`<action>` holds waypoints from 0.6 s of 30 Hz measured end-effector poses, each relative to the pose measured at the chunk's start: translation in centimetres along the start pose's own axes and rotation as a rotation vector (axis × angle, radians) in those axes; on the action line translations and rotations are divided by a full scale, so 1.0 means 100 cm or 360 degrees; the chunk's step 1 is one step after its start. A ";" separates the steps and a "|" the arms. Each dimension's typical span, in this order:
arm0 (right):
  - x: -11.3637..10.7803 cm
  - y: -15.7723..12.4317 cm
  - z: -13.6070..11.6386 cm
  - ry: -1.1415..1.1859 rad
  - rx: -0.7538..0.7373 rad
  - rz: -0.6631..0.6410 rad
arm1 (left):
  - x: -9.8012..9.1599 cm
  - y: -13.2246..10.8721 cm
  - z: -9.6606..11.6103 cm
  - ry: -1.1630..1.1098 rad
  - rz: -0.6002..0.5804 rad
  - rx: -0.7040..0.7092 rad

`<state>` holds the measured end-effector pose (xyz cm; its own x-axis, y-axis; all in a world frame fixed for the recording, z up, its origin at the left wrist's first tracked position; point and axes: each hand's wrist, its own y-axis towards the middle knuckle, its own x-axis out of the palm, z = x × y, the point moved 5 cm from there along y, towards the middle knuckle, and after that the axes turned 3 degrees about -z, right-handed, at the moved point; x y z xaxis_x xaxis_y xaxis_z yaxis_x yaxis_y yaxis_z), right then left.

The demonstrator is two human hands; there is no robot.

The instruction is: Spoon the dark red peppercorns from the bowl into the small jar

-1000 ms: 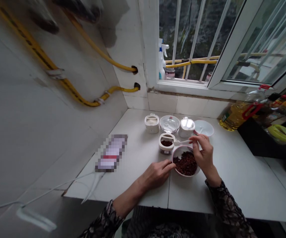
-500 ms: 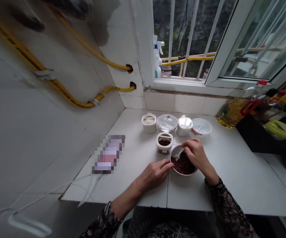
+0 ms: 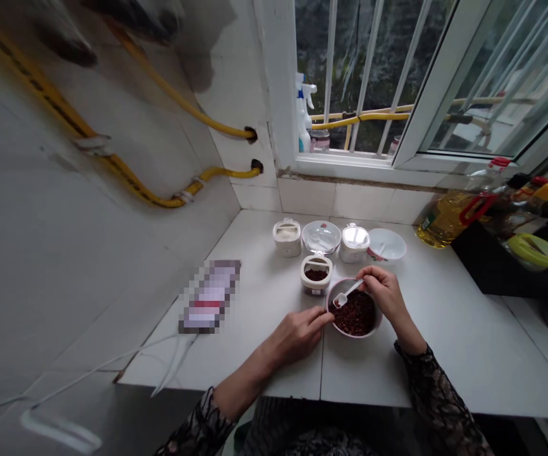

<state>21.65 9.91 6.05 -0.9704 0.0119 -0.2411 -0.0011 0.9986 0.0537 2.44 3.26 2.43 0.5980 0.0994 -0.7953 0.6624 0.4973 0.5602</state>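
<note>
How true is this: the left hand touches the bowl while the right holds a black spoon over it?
The head view shows a white spoon, not black; the right hand does hold it over the bowl, which the left hand touches.

Hands (image 3: 301,330) (image 3: 384,292) close together, right one pinched.

This is looking like a kitchen: an oil bottle (image 3: 439,221) is standing beside condiment bottles (image 3: 533,195), while small jars (image 3: 316,288) and bowls (image 3: 337,291) are sitting on a tiled counter (image 3: 264,282).
</note>
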 end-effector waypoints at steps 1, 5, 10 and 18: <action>0.000 0.000 0.001 0.0032 0.0014 0.0001 | 0.000 0.000 0.000 0.0000 0.0003 -0.0001; -0.001 0.001 0.004 0.0029 0.0024 0.0001 | 0.002 0.000 0.000 -0.0002 0.0009 -0.0010; -0.003 0.002 0.006 -0.0001 -0.0004 0.0005 | 0.004 0.000 -0.001 0.0006 -0.0032 -0.0031; -0.005 0.005 -0.018 0.0012 -0.0216 0.0218 | 0.004 0.000 -0.002 0.0001 -0.0019 -0.0042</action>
<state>21.74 10.33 7.93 -0.9656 0.1464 -0.2151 0.0991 0.9713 0.2161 2.61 3.44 2.04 0.5898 0.0942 -0.8021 0.6573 0.5211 0.5445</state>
